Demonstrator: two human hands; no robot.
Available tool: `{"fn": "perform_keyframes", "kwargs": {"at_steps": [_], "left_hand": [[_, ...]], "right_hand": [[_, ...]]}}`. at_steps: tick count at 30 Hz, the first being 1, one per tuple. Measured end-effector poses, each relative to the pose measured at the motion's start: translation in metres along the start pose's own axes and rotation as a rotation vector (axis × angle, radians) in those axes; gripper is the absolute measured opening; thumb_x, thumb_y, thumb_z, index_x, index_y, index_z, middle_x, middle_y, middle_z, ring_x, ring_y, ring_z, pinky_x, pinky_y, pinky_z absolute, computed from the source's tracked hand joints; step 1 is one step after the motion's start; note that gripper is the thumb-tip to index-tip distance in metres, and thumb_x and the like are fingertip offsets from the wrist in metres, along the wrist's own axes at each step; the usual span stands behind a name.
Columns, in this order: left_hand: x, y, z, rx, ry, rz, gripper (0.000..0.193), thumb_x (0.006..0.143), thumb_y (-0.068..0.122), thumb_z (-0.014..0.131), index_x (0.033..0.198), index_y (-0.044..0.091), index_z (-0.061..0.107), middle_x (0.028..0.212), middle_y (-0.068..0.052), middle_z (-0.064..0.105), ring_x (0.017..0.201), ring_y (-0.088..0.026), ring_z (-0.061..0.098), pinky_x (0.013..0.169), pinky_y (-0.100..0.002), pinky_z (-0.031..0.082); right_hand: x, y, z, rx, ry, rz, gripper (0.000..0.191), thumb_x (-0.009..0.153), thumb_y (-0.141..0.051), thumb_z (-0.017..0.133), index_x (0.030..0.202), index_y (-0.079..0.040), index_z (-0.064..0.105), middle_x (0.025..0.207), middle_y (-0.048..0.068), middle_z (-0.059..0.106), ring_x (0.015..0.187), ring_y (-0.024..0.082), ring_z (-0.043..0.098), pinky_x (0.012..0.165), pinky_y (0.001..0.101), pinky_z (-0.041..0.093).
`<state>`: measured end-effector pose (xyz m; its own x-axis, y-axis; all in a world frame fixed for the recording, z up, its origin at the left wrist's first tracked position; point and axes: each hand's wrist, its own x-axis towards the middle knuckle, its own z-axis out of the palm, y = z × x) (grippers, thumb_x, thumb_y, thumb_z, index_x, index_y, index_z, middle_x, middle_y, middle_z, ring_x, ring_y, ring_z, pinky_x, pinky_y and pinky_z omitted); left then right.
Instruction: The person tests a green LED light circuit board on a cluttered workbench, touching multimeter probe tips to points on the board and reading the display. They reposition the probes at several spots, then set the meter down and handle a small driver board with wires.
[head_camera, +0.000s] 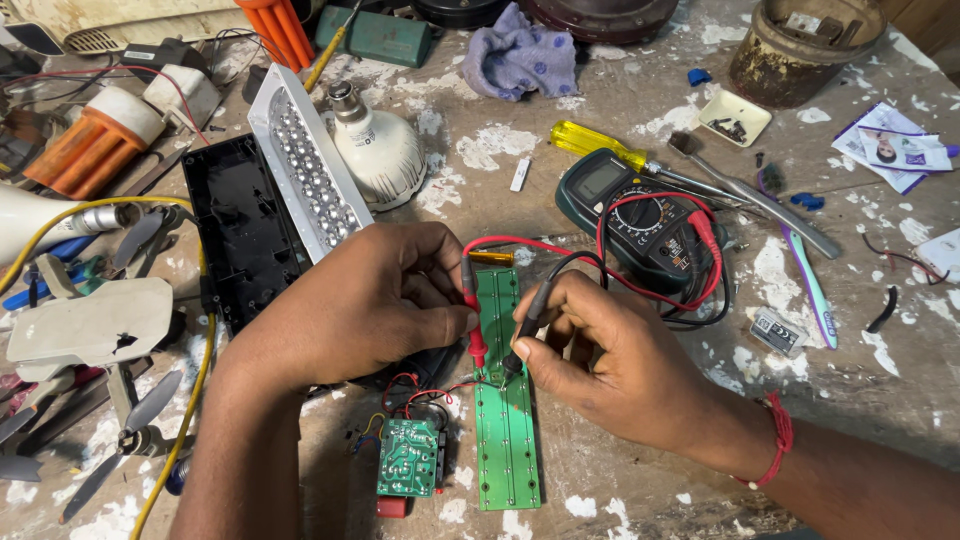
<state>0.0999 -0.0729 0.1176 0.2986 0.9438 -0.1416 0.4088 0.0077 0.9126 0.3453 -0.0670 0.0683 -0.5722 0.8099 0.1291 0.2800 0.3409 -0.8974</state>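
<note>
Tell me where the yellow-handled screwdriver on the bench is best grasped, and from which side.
Probably by its clear yellow handle, coming from above and the far side. The handle is the thick, bare end, lying flat and pointing up-left with open bench around it. The shaft end runs toward the multimeter, crowded by its leads and the other tools, so a grip there looks awkward.

Bench (900, 370): grey, paint-flecked. Lying on it: long green circuit board (505, 420), multimeter (640, 215), yellow screwdriver (600, 148), LED bulb (378, 150), purple cloth (520, 55), toothbrush (808, 282).
</note>
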Motion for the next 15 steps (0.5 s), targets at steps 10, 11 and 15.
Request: {"fn": "perform_keyframes", "kwargs": {"at_steps": [10,11,15], "left_hand": [[0.0021,-0.0002,0.0009,-0.019,-0.011,0.001,0.024,0.073,-0.002,0.076,0.096,0.000,0.069,0.078,0.000,0.070,0.070,-0.005,0.065,0.064,-0.024,0.057],[0.0020,0.0005,0.0012,-0.003,-0.006,-0.009,0.024,0.073,-0.002,0.077,0.096,0.000,0.069,0.078,0.000,0.070,0.069,-0.005,0.065,0.064,-0.024,0.057],[0.0007,0.0024,0.0015,0.012,0.006,-0.015,0.024,0.073,-0.002,0.077,0.096,0.001,0.069,0.078,0.000,0.071,0.070,-0.006,0.066,0.064,-0.024,0.057]], "right_hand": [[-0.0004,-0.0008,-0.0017,0.002,-0.010,-0.058,0.020,0.091,-0.008,0.073,0.108,-0.006,0.062,0.090,-0.003,0.069,0.075,0.002,0.064,0.057,0.0211,0.053],[-0.0007,-0.0006,-0.0018,0.005,-0.005,-0.072,0.020,0.091,-0.008,0.073,0.108,-0.006,0.061,0.090,-0.003,0.069,0.076,0.002,0.065,0.058,0.0211,0.053],[-0.0014,-0.0005,-0.0004,-0.004,0.007,-0.085,0.021,0.090,-0.007,0.073,0.108,-0.006,0.062,0.090,-0.002,0.068,0.075,0.003,0.065,0.059,0.0215,0.053]]}}
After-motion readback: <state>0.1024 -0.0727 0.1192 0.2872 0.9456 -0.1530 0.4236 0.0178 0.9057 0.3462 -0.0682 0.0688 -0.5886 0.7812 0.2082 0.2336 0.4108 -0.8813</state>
